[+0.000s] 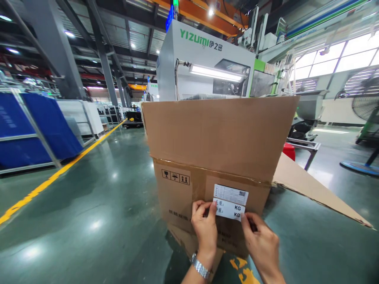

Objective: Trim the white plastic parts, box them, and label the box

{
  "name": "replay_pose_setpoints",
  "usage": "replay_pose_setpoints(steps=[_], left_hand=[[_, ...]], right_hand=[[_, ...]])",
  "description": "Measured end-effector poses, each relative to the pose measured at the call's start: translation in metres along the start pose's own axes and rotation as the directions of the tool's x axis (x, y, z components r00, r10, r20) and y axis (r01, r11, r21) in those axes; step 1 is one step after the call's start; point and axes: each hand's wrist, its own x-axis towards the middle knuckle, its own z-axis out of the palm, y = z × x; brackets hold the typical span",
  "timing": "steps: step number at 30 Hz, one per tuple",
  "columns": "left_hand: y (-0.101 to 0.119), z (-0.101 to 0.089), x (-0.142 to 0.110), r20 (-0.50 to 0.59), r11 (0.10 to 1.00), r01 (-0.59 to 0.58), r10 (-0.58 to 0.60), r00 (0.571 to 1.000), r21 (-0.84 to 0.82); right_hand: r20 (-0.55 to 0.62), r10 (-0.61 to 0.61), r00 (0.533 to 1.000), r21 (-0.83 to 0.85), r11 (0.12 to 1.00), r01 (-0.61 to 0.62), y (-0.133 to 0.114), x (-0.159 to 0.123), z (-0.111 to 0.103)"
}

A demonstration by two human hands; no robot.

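Note:
A large cardboard box [177, 197] stands before me with its near flap [219, 134] raised. On its front side is a white printed label [231, 194] with a small square code. Just below that one, a second white label [229, 208] marked KG lies against the cardboard. My left hand [205, 223], with a metal watch on the wrist, pinches this lower label at its left edge. At the label's lower right corner, the thumb and fingers of my right hand [260, 238] are closed on it. Whether the lower label is fully stuck down, I cannot tell.
Another cardboard flap [314, 187] sticks out to the right of the box. Behind it rises a white machine [204, 59] with a lamp. Blue-covered racks [44, 126] line the left beyond a yellow floor line [65, 167]. A fan [365, 98] stands at far right.

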Motion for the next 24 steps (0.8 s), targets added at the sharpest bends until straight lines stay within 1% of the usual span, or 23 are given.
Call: replay_pose_setpoints(steps=[7, 14, 18, 20, 21, 22, 23, 24], left_hand=[[-0.003, 0.003, 0.000, 0.013, 0.999, -0.033, 0.032, 0.999, 0.026], [-0.005, 0.003, 0.004, 0.024, 0.995, -0.052, 0.050, 0.998, 0.080], [-0.004, -0.004, 0.011, 0.017, 0.983, -0.057, 0.055, 0.998, 0.174], [-0.003, -0.011, 0.013, 0.045, 0.970, -0.087, 0.078, 0.996, 0.227], [-0.002, -0.015, 0.014, 0.075, 0.966, -0.097, 0.081, 0.994, 0.240], [-0.001, -0.019, 0.015, 0.134, 0.966, -0.097, 0.067, 0.989, 0.238], [-0.002, -0.022, 0.015, 0.238, 0.973, -0.085, 0.033, 0.971, 0.215], [-0.003, -0.025, 0.016, 0.370, 0.983, -0.049, -0.019, 0.929, 0.175]], right_hand=[[-0.009, 0.007, 1.000, -0.072, 0.997, -0.008, 0.005, 0.000, 0.004], [-0.002, 0.073, 0.997, -0.141, 0.987, -0.073, 0.008, 0.001, 0.009], [0.045, 0.136, 0.990, -0.203, 0.971, -0.124, 0.010, 0.002, 0.000], [0.068, 0.149, 0.987, -0.208, 0.969, -0.132, 0.010, 0.001, -0.008], [0.117, 0.149, 0.982, -0.164, 0.978, -0.129, 0.010, -0.001, -0.012], [0.206, 0.147, 0.968, -0.078, 0.988, -0.134, 0.010, -0.002, -0.014], [0.333, 0.137, 0.933, 0.045, 0.986, -0.161, 0.010, -0.004, -0.014], [0.476, 0.112, 0.872, 0.179, 0.959, -0.221, 0.011, -0.005, -0.013]])
